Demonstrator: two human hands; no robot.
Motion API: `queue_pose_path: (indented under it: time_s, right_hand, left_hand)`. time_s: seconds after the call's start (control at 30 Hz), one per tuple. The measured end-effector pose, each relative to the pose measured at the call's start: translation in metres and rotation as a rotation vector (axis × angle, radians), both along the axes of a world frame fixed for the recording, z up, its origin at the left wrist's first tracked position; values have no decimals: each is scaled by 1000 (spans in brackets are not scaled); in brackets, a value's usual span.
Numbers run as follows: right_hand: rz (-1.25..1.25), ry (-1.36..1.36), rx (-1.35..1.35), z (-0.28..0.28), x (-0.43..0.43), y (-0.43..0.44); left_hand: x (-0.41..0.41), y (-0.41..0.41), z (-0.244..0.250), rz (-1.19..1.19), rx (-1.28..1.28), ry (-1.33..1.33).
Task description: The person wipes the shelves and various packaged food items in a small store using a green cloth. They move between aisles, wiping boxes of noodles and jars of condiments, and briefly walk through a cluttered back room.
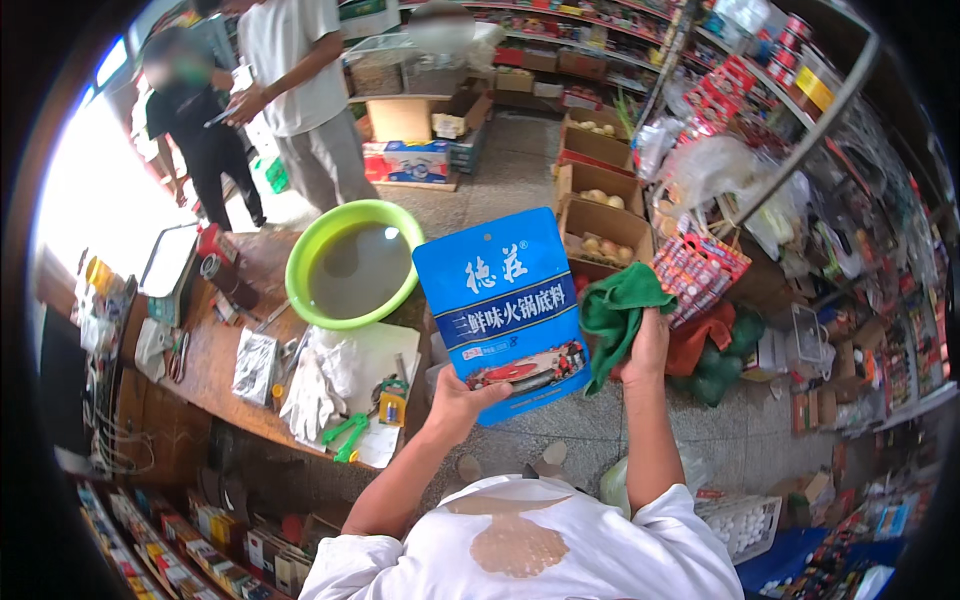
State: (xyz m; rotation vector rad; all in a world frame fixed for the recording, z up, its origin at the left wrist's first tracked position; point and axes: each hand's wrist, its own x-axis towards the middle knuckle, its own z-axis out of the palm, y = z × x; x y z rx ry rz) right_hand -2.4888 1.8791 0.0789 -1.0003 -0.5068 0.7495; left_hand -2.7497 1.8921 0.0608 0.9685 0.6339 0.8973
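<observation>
My left hand [459, 405] grips the lower left edge of a blue packet of hotpot soup base [499, 315], thumb on its front. The packet is held upright in front of me and bears printed writing and a food picture. My right hand [646, 341] holds a bunched green cloth [622, 315] just right of the packet, its fingers largely covered by the cloth. Left of the packet, a lime-green plastic basin [295, 281] of murky water stands on the wooden table. White gloves [309, 397] and a green plastic tool [349, 435] lie on the near part of that table.
A dark bottle [225, 281] and a plastic-wrapped packet [256, 366] are on the wooden table [202, 375]. Two people stand beyond it at upper left. Cardboard boxes of produce [607, 232] line the floor ahead. Stocked shelves and an egg tray [742, 525] are at right.
</observation>
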Motion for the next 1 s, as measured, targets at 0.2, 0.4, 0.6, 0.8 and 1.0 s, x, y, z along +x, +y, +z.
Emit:
queue_pose_path:
  time_s: [0.2,0.4,0.6,0.8,1.0]
  right_hand:
    - [222,40,-51,8,14,-37]
    - [-57,-81,-87,-3,104,-80]
    - [-439,-153,-204,-34,226,-147]
    - [-437,-128,-266,-38,299,-237]
    - [-509,-195,-407,-61,341,-309]
  left_hand:
    - [61,3,20,-285,162,388]
    - [171,-18,11,-278,129,356]
    - [299,-58,-7,-467,95,288]
    - [431,-95,-5,-624,102,198]
    - [548,-117,-4,-747,86,200]
